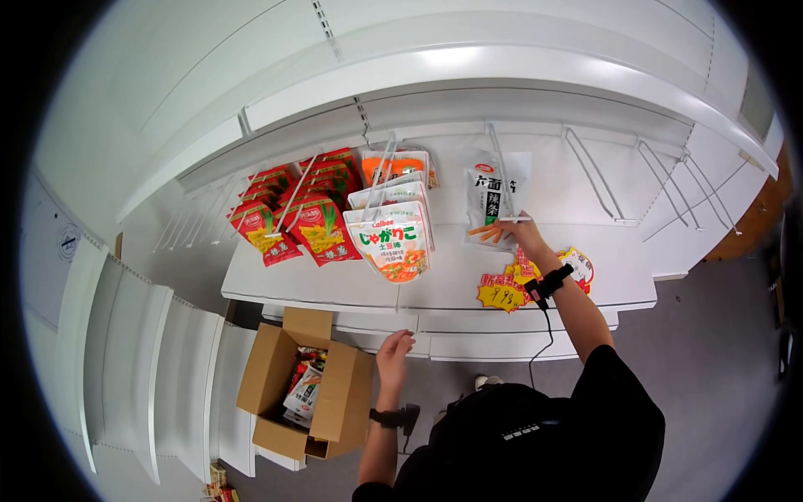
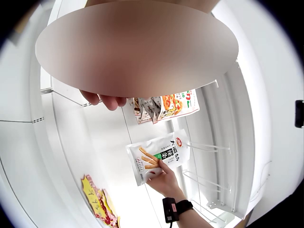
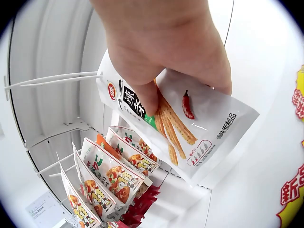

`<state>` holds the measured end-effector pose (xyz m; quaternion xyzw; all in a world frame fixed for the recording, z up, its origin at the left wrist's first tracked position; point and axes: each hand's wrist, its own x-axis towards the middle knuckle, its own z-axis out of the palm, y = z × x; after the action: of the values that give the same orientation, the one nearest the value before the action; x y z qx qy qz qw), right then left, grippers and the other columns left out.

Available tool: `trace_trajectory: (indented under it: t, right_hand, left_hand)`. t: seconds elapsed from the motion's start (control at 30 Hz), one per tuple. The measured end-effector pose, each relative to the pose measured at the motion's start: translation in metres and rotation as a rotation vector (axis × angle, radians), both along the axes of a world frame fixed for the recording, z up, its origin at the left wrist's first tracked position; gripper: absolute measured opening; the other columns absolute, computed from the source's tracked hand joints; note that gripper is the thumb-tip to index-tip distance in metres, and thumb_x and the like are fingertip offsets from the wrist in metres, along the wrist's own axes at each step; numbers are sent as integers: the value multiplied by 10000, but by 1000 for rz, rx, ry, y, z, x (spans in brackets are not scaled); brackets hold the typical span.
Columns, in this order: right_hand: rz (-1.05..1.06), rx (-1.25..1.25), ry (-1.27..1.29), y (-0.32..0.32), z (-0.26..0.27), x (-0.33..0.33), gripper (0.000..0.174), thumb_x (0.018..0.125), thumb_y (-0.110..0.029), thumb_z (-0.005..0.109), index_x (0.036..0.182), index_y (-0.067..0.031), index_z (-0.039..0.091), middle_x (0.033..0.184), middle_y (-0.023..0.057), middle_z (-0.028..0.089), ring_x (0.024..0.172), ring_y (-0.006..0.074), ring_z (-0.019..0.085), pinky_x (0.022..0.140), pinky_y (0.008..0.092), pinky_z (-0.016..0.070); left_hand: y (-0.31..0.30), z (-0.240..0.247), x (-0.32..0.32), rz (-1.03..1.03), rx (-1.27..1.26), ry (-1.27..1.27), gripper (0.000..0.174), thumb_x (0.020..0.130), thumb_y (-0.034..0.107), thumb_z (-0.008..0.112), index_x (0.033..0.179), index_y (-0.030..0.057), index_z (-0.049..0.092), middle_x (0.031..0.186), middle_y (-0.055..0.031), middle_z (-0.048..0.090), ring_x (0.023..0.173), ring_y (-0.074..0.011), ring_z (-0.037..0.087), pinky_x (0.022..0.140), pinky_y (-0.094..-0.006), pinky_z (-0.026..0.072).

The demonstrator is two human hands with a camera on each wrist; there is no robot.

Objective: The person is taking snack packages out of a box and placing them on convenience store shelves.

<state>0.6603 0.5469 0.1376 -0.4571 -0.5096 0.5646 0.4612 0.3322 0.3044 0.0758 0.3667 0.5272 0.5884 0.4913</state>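
Note:
My right hand [image 1: 525, 237] grips a white bag of spicy strips [image 1: 495, 191] by its lower right part. The thumb lies across the bag's printed front in the right wrist view, and the far fingers are partly hidden behind the bag. A wire hook [image 3: 57, 79] meets the bag near its top edge. My left hand [image 1: 393, 358] holds nothing and hangs with loosely bent fingers in front of the shelf, beside the cardboard box [image 1: 350, 393]. In the left wrist view a blurred patch covers most of that hand; only some fingertips [image 2: 110, 101] show.
Left of the bag hang white Calbee pouches [image 1: 391, 243] and several red snack bags [image 1: 322, 230]. Bare hooks [image 1: 598, 180] project on the right. Yellow and red price signs [image 1: 502, 291] lie near the white shelf's [image 1: 443, 293] front edge. Inside the box are more packets [image 1: 303, 393].

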Motion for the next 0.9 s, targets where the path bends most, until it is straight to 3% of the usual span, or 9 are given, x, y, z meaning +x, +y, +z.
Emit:
trace_trajectory:
  t: [0.13, 0.33, 0.43, 0.53, 0.9]
  right_hand:
    - [-44, 95, 172, 11, -10, -4, 250, 819, -207, 681, 963, -30, 579, 889, 53, 642, 744, 103, 578, 619, 247, 446]
    - [-6, 23, 113, 16, 10, -3, 241, 808, -197, 693, 944, -41, 569, 821, 24, 609, 764, 103, 588, 664, 237, 477]
    - [-9, 2, 156, 28, 1, -2, 273, 808, -93, 648, 1053, 4, 578, 953, 72, 647, 828, 149, 613, 754, 282, 479]
    - [-3, 6, 219, 39, -6, 0, 267, 800, -100, 667, 1036, -8, 585, 929, 69, 653, 813, 142, 612, 747, 278, 475]
    - [-38, 71, 86, 72, -13, 9, 215, 799, -118, 670, 987, -34, 610, 875, 54, 670, 705, 110, 595, 622, 249, 461]
  left_hand:
    - [5, 3, 8, 30, 21, -9, 233, 899, 127, 598, 1085, -14, 610, 1022, -79, 639, 885, -156, 617, 773, -274, 494]
    - [11, 4, 12, 37, -6, -9, 225, 899, 130, 599, 1071, -14, 618, 1020, -80, 638, 891, -155, 614, 778, -272, 489]
    - [13, 5, 14, 52, -9, -7, 227, 900, 133, 597, 1071, -15, 616, 1025, -82, 636, 893, -157, 614, 783, -272, 487]
    - [15, 6, 16, 62, -23, 11, 231, 902, 134, 595, 1076, -16, 612, 1030, -84, 634, 895, -159, 613, 786, -273, 485]
    - [17, 1, 21, 87, -13, 18, 226, 905, 153, 597, 1078, 10, 616, 1025, -61, 641, 892, -136, 609, 781, -257, 480]
